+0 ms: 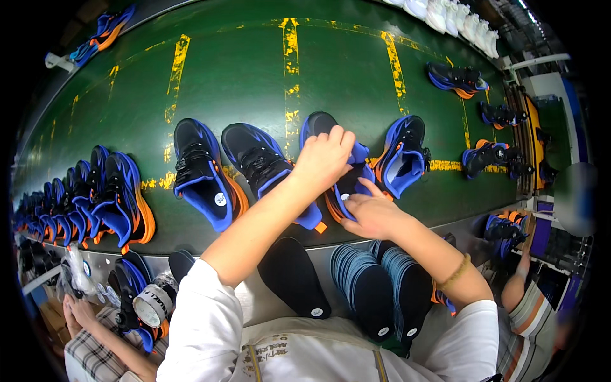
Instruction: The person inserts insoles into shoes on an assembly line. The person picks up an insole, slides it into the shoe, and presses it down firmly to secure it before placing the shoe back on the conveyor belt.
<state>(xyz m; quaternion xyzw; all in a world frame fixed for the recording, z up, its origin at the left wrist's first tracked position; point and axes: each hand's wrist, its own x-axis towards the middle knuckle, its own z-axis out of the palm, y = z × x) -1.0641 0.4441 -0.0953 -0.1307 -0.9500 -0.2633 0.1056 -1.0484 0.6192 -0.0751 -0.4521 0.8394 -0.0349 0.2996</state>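
A black sneaker (319, 123) with blue lining and an orange sole lies on the green table in front of me, toe pointing away. My left hand (326, 153) is closed at its tongue and laces, covering much of the upper. At the heel opening, my right hand (377, 213) grips the collar, with some fingers reaching inside; their tips are partly hidden. Two matching sneakers, one black and blue (254, 149) and another farther left (194, 143), stand beside it. On the right is one more sneaker (407, 137), its opening toward me.
Stacks of black and blue insoles (363, 286) and a single black insole (289, 274) lie near my body. Sneakers line the left side (121, 191); more sit at right (455, 79). White shoes (439, 16) stand at the back. A co-worker's hands (79, 312) show at lower left.
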